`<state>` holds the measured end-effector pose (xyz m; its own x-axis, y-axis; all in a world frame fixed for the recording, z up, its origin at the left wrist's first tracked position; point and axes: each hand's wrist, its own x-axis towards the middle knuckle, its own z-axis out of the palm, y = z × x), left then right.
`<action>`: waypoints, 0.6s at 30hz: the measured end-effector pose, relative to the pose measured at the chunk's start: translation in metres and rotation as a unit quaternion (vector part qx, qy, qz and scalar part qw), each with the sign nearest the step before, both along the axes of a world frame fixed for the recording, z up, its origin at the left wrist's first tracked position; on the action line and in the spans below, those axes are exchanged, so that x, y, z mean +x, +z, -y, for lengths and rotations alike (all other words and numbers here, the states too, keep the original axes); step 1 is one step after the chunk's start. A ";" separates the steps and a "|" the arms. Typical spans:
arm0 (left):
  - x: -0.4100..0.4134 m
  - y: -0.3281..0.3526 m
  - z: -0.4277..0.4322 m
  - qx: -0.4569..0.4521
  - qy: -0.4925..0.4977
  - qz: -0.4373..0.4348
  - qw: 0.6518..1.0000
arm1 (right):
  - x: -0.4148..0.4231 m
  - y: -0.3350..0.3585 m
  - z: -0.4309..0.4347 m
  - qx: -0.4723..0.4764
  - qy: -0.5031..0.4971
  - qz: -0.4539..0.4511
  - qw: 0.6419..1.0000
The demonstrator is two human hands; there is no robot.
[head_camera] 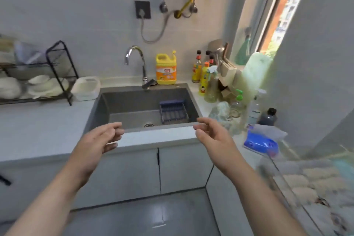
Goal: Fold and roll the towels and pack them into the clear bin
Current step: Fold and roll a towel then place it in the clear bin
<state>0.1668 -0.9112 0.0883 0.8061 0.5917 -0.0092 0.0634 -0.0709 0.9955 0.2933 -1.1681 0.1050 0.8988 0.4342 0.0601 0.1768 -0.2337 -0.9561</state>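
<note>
Head view at a kitchen sink. We see both forearms reaching forward over the front edge of the surface [38,124]. The left hand [101,138] and the right hand [212,136] are held well apart, palms turned toward each other, with the fingers loosely curled. Neither hand holds or touches anything.

The clear bin [287,188] sits at the lower right corner of the view, to the right of the right forearm and well apart from both hands. Inside it we make out pale rolled towels [314,180] lying side by side. This corner is blurred, so we cannot tell how many rolls there are or what the bin rests on.

Just beyond the bin, a blue package [260,142] lies near the right end of the surface.

Between and beyond the hands lies the grey sink [134,99], with a blue drainer basket [173,111] against its right wall. A chrome faucet [137,59] stands behind the sink, and a yellow detergent jug [166,70] stands just beside the faucet on its right. A cluster of bottles [203,74] fills the far right corner by the window.

To the left of the sink we see a white container [86,88], and further left a black dish rack [57,67] loaded with white bowls.
</note>
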 end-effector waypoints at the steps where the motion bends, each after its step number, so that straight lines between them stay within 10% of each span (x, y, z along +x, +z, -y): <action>1: -0.024 0.000 -0.022 -0.006 0.031 -0.002 1.000 | -0.010 -0.002 -0.029 -0.002 0.026 -0.001 1.000; 18: -0.368 -0.022 -0.287 -0.025 0.318 -0.027 0.947 | -0.246 -0.026 -0.409 -0.026 0.304 -0.054 0.951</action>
<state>-0.2008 -0.6238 0.0660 0.2836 0.9555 -0.0813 0.1289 0.0461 0.9906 0.0472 -0.7587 0.0794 0.4801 0.8756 -0.0530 0.1963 -0.1662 -0.9664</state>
